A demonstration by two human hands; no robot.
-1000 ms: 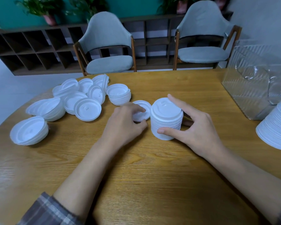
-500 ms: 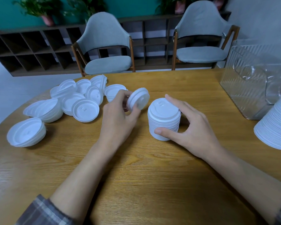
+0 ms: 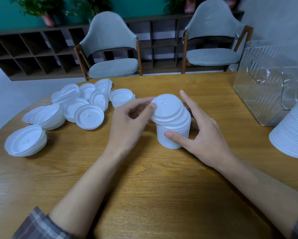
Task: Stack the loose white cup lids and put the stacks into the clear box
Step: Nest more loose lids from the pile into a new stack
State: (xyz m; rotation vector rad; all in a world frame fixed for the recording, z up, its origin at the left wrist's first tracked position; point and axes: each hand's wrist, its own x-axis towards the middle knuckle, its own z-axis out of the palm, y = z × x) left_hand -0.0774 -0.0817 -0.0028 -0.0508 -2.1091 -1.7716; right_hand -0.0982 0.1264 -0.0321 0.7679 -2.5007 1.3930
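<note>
A short stack of white cup lids (image 3: 175, 133) stands upright at the middle of the wooden table (image 3: 162, 187). My right hand (image 3: 201, 133) curls round its right side, thumb on the front. My left hand (image 3: 129, 121) pinches a single white lid (image 3: 168, 107) by its left rim and holds it tilted on top of the stack. Several loose lids and small piles (image 3: 79, 107) lie at the left of the table. The clear box (image 3: 272, 85) stands at the far right.
A tall stack of white lids (image 3: 294, 133) sits at the right edge, in front of the clear box. One small pile (image 3: 25, 140) lies apart at the far left. Two grey chairs (image 3: 112, 47) stand behind the table.
My left hand picked a single lid off the table beside the stack, lifted it and brought it right onto the top of the stack. My right hand stayed on the stack.
</note>
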